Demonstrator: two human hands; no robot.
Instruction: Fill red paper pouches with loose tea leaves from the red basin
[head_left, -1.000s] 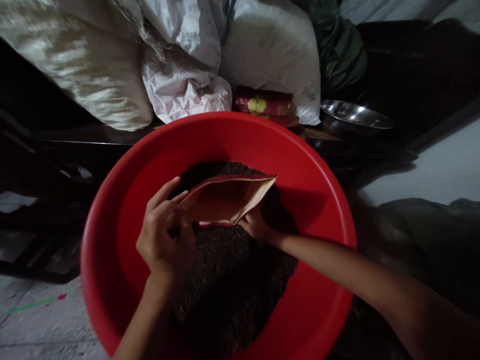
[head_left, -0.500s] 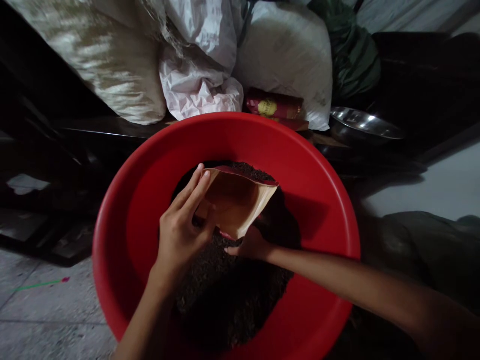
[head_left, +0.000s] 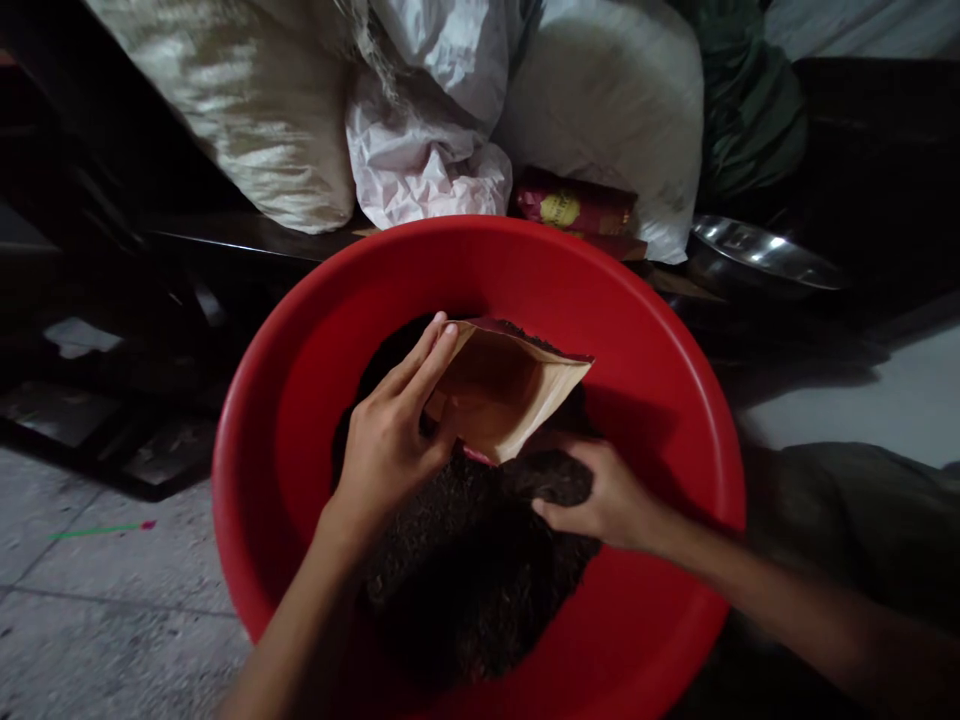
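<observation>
My left hand (head_left: 397, 420) grips the left side of a paper pouch (head_left: 517, 385), fingers outside and thumb at its mouth. The pouch is tilted with its wide mouth towards me; its inside is plain brown and its outside dark red. Just right of and below the pouch, my right hand (head_left: 600, 495) is curled around a heaped handful of dark loose leaves (head_left: 553, 478), which look like dried tea. More of these leaves lie in the bottom of a large red plastic tub (head_left: 300, 560), beneath both hands.
Behind the tub stand a cream woven sack (head_left: 277, 120), white plastic bags (head_left: 431, 170) and a dark green bag (head_left: 754, 110). A filled dark red packet (head_left: 574, 205) lies by them. At right sits a steel bowl (head_left: 772, 255). A green stick (head_left: 101, 530) lies on the floor.
My right hand has come up from the leaves beneath the pouch, moving right with a handful in it. My left hand keeps its hold on the pouch. The whole view has shifted slightly.
</observation>
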